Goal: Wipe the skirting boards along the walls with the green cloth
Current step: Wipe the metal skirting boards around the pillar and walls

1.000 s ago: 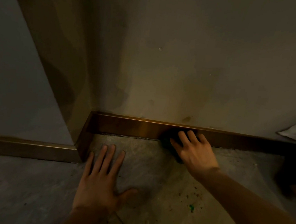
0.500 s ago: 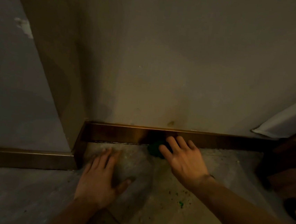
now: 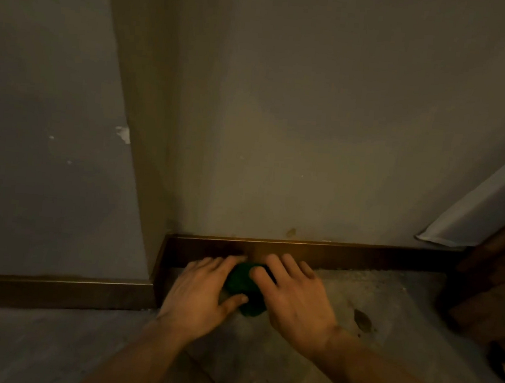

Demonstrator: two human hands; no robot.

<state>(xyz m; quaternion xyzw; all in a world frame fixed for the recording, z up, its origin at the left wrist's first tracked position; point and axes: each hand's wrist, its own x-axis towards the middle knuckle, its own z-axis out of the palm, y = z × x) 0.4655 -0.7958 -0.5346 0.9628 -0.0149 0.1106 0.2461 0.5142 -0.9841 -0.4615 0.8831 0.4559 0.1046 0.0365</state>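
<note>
Lower centre: left hand and right hand, fingers spread flat, both pressing green cloth at skirting board foot. Boards at frame's left and right apparently still unwiped.

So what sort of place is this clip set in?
Probably a room corner in a home: painted walls meeting, brown skirting board along a worn floor, white fabric hanging at right.
</note>
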